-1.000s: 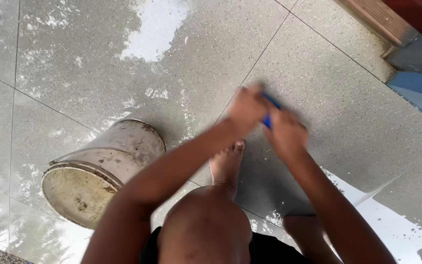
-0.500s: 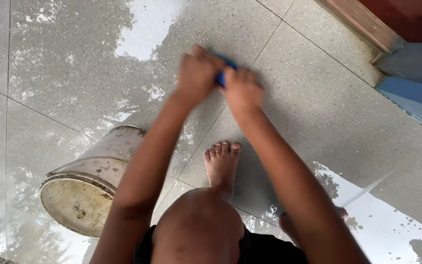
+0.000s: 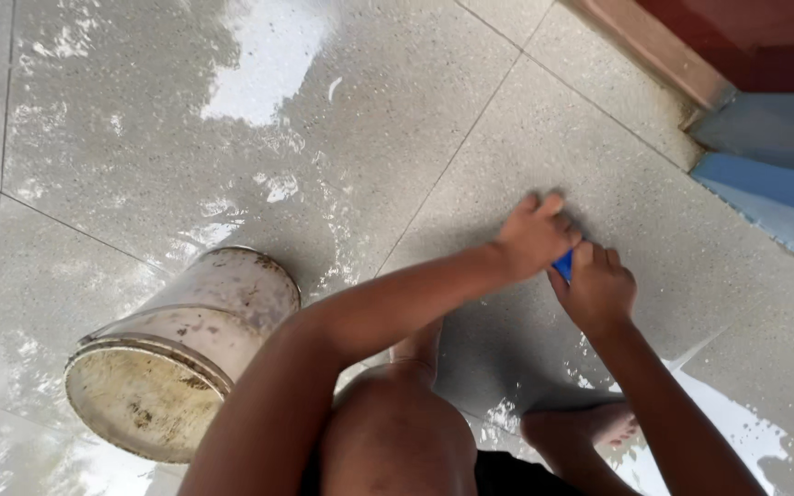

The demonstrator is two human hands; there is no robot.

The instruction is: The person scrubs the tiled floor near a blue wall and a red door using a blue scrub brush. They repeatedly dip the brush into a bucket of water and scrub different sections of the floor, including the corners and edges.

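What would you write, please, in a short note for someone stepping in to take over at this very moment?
Left hand: pressed down on the blue scrubbing tool, shut around it.
Right hand: beside the left, also gripping the tool; only a small blue edge shows between the hands.
Things: both hands are low on the grey tiled floor. A stained pale bucket stands on the floor to the person's left.
Done: water and wet sheen lie over several tiles.
Left: the patch near the red and blue wall base looks duller and drier.

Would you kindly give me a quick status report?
Left hand and right hand both gripping blue scrubber on wet tiled floor. Bucket off left, clear.
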